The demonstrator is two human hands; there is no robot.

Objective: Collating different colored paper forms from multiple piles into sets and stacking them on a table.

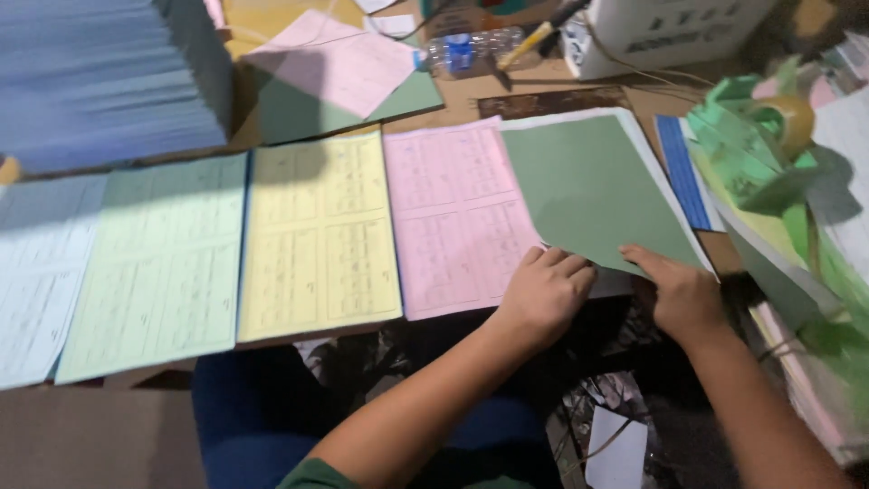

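Note:
My left hand (546, 292) is curled at the near edge of a dark green card sheet (593, 186) and grips its lower left corner. My right hand (681, 292) rests on the same sheet's near right edge, fingers pinching it. The green sheet lies tilted on top of a white stack. To its left lie printed form stacks side by side: pink (453, 217), yellow (317, 235), light green (158, 263) and pale blue (36, 272).
A tall grey-blue paper pile (100, 77) stands at the back left. Loose pink and green sheets (335, 77), a plastic bottle (471, 47) and a white box (661, 32) sit at the back. Green and yellow bundles with a tape roll (786, 122) crowd the right.

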